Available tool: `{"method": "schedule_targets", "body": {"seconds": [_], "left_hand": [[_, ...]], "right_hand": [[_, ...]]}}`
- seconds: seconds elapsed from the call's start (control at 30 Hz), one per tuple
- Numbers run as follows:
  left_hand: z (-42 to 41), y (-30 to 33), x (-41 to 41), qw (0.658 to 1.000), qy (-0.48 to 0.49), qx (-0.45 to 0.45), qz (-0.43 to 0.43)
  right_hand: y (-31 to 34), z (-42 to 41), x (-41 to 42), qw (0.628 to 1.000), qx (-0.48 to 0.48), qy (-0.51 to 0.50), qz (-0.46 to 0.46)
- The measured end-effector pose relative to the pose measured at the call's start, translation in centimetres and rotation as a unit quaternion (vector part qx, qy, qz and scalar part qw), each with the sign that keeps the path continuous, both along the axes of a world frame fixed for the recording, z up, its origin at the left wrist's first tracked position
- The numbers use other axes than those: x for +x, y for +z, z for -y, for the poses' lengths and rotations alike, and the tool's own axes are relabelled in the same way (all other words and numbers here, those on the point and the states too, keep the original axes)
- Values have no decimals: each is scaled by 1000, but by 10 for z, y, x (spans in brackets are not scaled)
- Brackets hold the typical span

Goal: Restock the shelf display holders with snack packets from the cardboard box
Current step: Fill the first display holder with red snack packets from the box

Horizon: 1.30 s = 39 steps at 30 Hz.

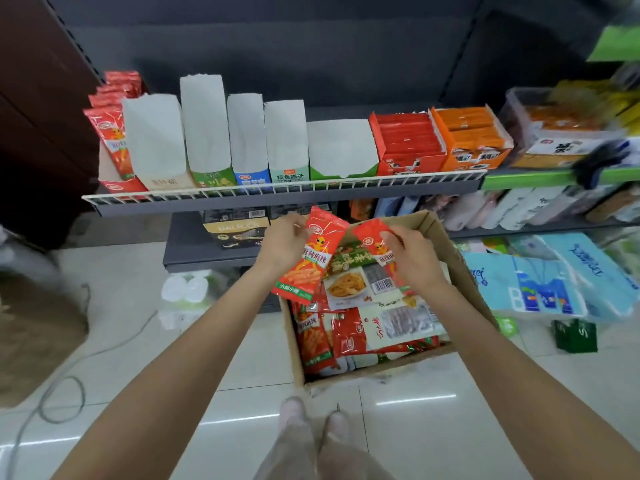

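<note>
Glossy red snack packets, one pinched per hand, above the cardboard box.

Bright, even overhead light; white strip glare streaks the floor tiles. The centre is sharp, while the shelf bows and right-edge goods smear into blur.

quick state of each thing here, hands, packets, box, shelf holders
left hand: pinches red snack packet, lifted above box
right hand: grips second red packet
cardboard box: open, full of packets
white display holders: upright, look empty
leftmost red holder: partly stocked
</note>
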<state>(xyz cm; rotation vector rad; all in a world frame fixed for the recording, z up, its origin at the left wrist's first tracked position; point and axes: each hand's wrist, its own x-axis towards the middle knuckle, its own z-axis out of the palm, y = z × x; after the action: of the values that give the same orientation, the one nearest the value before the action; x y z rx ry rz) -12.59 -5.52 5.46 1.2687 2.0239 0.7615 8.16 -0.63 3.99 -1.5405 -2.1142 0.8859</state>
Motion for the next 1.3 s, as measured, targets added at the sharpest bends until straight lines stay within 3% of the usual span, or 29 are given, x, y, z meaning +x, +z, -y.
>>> {"method": "schedule_targets", "body": {"seconds": [0.07, 0.17, 0.27, 0.4, 0.73, 0.97, 1.13, 1.3], "left_hand": [[0, 8, 5, 997, 13, 39, 64], [2, 22, 10, 976, 55, 70, 198], [1, 35, 9, 955, 70, 84, 277], [-1, 47, -1, 945, 70, 94, 307], [-1, 68, -118, 939, 94, 116, 310], [4, 74, -243, 946, 88, 134, 283], [11, 70, -337, 979, 44, 151, 126], [5, 66, -405, 976, 50, 180, 110]], "right_hand": [[13, -2, -1, 974, -109, -82, -180], [31, -2, -6, 874, -283, -159, -363], [43, -5, -17, 830, -337, -166, -412], [56, -4, -50, 807, -348, -153, -452], [70, -1, -201, 900, -216, -61, -374], [78, 6, -350, 911, -143, -117, -370], [79, 10, -436, 923, -112, -99, -356], [93, 3, -479, 950, -144, 10, -277]]}}
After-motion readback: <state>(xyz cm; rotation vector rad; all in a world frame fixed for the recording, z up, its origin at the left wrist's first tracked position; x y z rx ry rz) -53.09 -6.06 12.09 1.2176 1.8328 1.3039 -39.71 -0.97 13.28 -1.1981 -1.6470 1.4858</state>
